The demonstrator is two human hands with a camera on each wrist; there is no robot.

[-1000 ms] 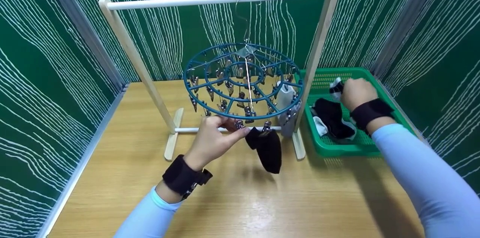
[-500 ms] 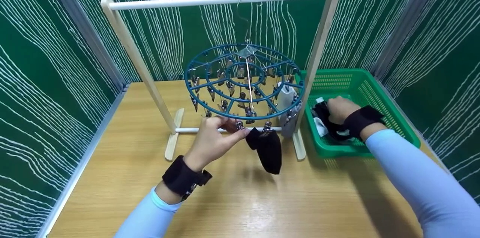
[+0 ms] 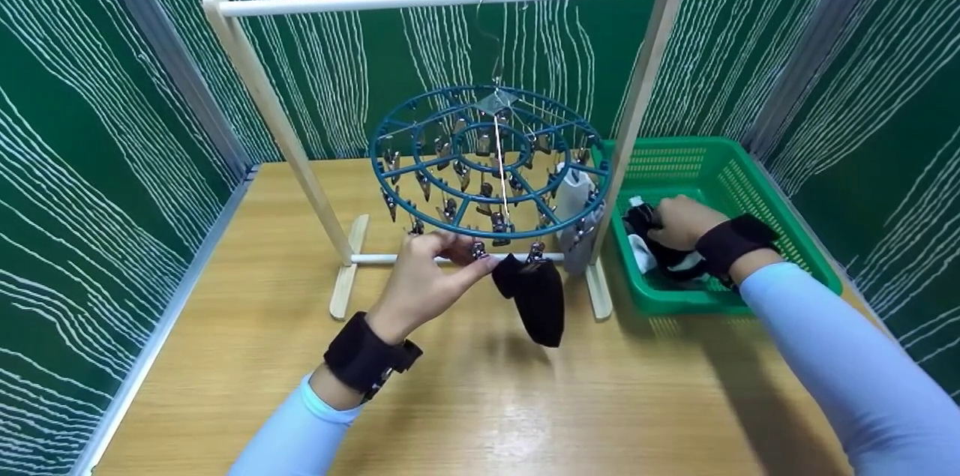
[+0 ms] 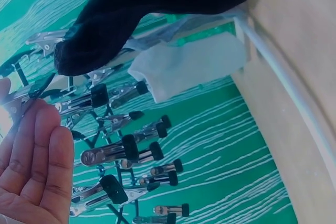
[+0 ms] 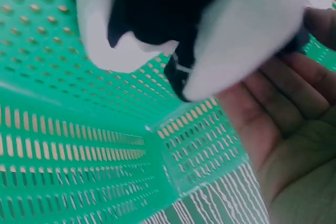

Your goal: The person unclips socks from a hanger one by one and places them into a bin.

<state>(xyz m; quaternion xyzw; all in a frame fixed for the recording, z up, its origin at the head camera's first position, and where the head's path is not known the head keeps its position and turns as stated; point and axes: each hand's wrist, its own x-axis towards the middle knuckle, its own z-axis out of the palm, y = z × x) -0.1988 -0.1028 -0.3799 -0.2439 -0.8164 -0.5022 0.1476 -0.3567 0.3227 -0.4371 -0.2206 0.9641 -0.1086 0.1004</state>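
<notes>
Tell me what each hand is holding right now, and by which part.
The left hand pinches a metal clip at the front rim of the round hanger. The right hand grips socks in the basket; which part cannot be told.

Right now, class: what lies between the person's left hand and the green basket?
In the head view, between the left hand and the green basket hang a black sock and a white sock, then stands the rack's right post.

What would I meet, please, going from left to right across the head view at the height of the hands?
Left upright of the rack → left hand → hanging black sock → right upright of the rack → right hand → far wall of the green basket.
</notes>
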